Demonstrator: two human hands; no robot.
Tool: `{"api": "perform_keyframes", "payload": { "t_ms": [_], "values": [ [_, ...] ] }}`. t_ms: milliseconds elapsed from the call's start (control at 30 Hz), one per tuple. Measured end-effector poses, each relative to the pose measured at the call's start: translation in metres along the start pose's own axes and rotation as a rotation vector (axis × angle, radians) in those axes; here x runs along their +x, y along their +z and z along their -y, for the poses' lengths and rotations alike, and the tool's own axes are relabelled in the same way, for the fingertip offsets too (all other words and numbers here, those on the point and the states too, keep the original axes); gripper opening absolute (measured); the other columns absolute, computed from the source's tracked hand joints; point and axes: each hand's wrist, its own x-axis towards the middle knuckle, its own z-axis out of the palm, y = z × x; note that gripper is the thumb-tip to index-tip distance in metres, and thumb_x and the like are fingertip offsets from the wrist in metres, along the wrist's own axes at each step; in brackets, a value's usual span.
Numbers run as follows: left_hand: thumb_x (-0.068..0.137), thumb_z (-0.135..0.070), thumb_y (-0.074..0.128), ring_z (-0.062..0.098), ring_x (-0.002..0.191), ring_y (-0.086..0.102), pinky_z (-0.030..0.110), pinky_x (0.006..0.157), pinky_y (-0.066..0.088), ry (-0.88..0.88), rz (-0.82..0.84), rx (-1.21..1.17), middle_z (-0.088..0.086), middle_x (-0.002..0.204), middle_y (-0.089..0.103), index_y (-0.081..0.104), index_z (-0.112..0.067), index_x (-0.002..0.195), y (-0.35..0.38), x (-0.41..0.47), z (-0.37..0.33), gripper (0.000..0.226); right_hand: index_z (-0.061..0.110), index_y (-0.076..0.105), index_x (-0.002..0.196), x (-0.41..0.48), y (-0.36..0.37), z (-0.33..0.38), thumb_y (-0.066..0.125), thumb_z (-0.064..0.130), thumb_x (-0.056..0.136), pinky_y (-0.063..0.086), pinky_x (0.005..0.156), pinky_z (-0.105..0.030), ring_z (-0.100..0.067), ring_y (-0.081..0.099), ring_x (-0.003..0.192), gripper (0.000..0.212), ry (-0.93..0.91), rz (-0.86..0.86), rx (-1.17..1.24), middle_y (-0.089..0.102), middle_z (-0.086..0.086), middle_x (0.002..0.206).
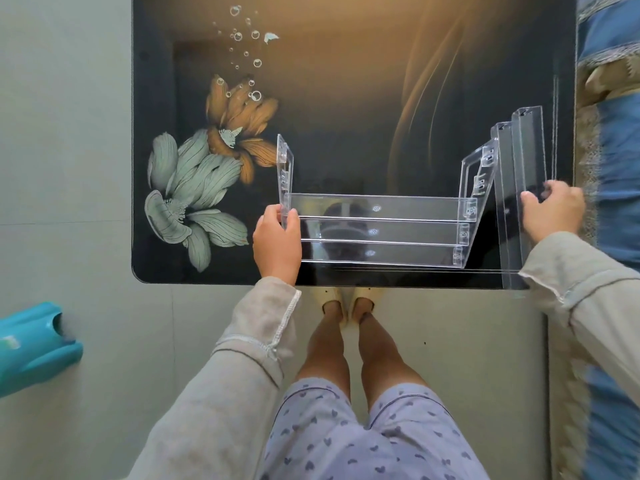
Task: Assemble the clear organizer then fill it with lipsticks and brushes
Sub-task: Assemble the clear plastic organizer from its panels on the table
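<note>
Left hand is closed around the lower end of the left side panel of the organizer, thumb on one face and fingers on the other. The organizer is seen part-built at the near edge of the table: three clear shelves are stepped one behind another between the left panel and the slanted right side panel, with small clips visible at their right ends. No lipsticks or brushes are held in it.

Right hand is curled over the near part of two loose strips, long clear pieces that lie side by side just right of the organizer and run from the table's near edge toward its far side; whether they are gripped or only pressed cannot be told. Both wrists are covered by grey sleeves.

The tabletop is dark and glossy, printed with an orange flower, pale green flowers and white bubbles; a reflection is seen in it under the shelves. No brand, label or readable writing is seen on any part.

Below the table edge, bare legs, pale slippers and heart-patterned shorts are seen on a grey floor. A teal plastic object lies at the left edge, and blue patterned fabric is seen along the right.
</note>
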Motion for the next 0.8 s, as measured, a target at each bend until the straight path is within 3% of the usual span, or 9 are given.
{"api": "perform_keyframes", "payload": {
  "t_ms": [233, 467, 633, 667, 700, 767, 800],
  "values": [
    [0.092, -0.026, 0.047, 0.015, 0.085, 0.050, 0.028, 0.074, 0.035, 0.024, 0.017, 0.009, 0.003, 0.095, 0.061, 0.059, -0.008, 0.102, -0.001, 0.000, -0.001, 0.023, -0.002, 0.055, 0.116, 0.006, 0.003, -0.002, 0.061, 0.021, 0.085, 0.038, 0.097, -0.033, -0.031, 0.053, 0.114, 0.039, 0.096, -0.054, 0.195, 0.060, -0.017, 0.122],
    [0.092, -0.025, 0.047, 0.016, 0.081, 0.050, 0.028, 0.071, 0.036, 0.035, 0.017, 0.029, 0.003, 0.091, 0.060, 0.058, -0.008, 0.099, 0.002, -0.005, -0.004, 0.021, 0.002, 0.051, 0.118, 0.001, 0.005, -0.002, 0.062, 0.018, 0.083, 0.040, 0.091, -0.035, -0.033, 0.053, 0.109, 0.039, 0.001, -0.097, 0.168, 0.058, -0.021, 0.117],
    [0.092, -0.026, 0.047, 0.016, 0.081, 0.050, 0.028, 0.070, 0.035, 0.025, 0.014, 0.030, 0.009, 0.097, 0.065, 0.058, -0.008, 0.098, 0.003, -0.005, -0.004, 0.022, 0.005, 0.055, 0.124, 0.006, 0.001, -0.009, 0.061, 0.013, 0.085, 0.033, 0.081, -0.018, -0.033, 0.055, 0.099, 0.039, -0.114, -0.090, 0.168, 0.058, -0.022, 0.111],
    [0.092, -0.026, 0.047, 0.015, 0.081, 0.050, 0.027, 0.070, 0.035, 0.024, 0.014, 0.028, 0.009, 0.098, 0.065, 0.058, -0.008, 0.098, 0.003, -0.005, -0.004, 0.022, 0.006, 0.056, 0.123, 0.008, -0.001, -0.011, 0.058, 0.011, 0.087, 0.038, 0.083, -0.016, -0.030, 0.057, 0.091, 0.037, -0.097, -0.083, 0.212, 0.059, -0.022, 0.111],
    [0.092, -0.026, 0.047, 0.015, 0.081, 0.050, 0.025, 0.068, 0.034, 0.022, 0.014, 0.027, 0.009, 0.098, 0.065, 0.058, -0.008, 0.099, 0.003, -0.006, -0.004, 0.022, 0.006, 0.057, 0.124, 0.008, -0.003, -0.012, 0.055, 0.009, 0.088, 0.044, 0.087, -0.024, -0.021, 0.058, 0.081, 0.036, -0.066, -0.068, 0.262, 0.060, -0.018, 0.105],
    [0.092, -0.026, 0.047, 0.014, 0.082, 0.050, 0.025, 0.069, 0.035, 0.018, 0.019, 0.027, 0.009, 0.099, 0.065, 0.058, -0.007, 0.101, 0.003, -0.007, -0.005, 0.023, 0.007, 0.058, 0.123, 0.007, -0.010, -0.016, 0.051, 0.007, 0.090, 0.051, 0.085, -0.036, -0.003, 0.054, 0.065, 0.034, -0.005, -0.055, 0.331, 0.059, -0.007, 0.094],
    [0.092, -0.025, 0.047, 0.014, 0.082, 0.050, 0.026, 0.070, 0.035, 0.017, 0.021, 0.027, 0.009, 0.100, 0.065, 0.058, -0.007, 0.101, 0.002, -0.007, -0.006, 0.023, 0.007, 0.059, 0.122, 0.006, -0.015, -0.017, 0.049, 0.007, 0.090, 0.052, 0.081, -0.035, 0.000, 0.054, 0.060, 0.033, 0.003, -0.066, 0.357, 0.059, -0.004, 0.091]
  ]
}}
